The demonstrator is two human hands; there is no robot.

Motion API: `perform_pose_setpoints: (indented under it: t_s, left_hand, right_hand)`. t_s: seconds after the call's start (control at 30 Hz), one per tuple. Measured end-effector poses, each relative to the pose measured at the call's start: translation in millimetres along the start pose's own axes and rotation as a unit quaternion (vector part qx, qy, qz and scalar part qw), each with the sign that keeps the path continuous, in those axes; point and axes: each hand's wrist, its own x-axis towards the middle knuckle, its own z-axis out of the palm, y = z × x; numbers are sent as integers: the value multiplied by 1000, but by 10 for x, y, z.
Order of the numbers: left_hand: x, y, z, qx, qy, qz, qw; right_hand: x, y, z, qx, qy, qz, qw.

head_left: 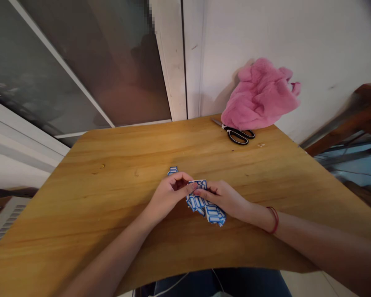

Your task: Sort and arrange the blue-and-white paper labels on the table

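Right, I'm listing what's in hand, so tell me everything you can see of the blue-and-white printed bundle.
The bundle of flat white pieces with blue-outlined rectangles looks like paper or thin card, though the material is uncertain. Its pieces overlap unevenly, leaving a jagged lower edge; finer print is unreadable. The bare left hand and bare right hand hold its upper part from either side. It slants down to the right over the yellow-brown wooden table; whether it touches the tabletop is unclear.

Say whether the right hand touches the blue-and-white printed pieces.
Touching: head view shows the right hand, thumb lying over the blue-and-white printed pieces.
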Motion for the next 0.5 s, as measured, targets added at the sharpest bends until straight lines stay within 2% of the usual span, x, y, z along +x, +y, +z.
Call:
perform_pose_setpoints:
  t_s: [0.1,0.23,0.5]
  left_hand:
    - [-11,-12,11,14,33,-1,999]
    - [-14,9,11,65,74,6,995]
    - [-15,17,-30,84,51,26,995]
  right_hand:
    - [8,10,-3,-2,4,7,1000]
    - [4,-2,8,51,-16,15,998]
    - [-6,-26,1,29,-4,12,1000]
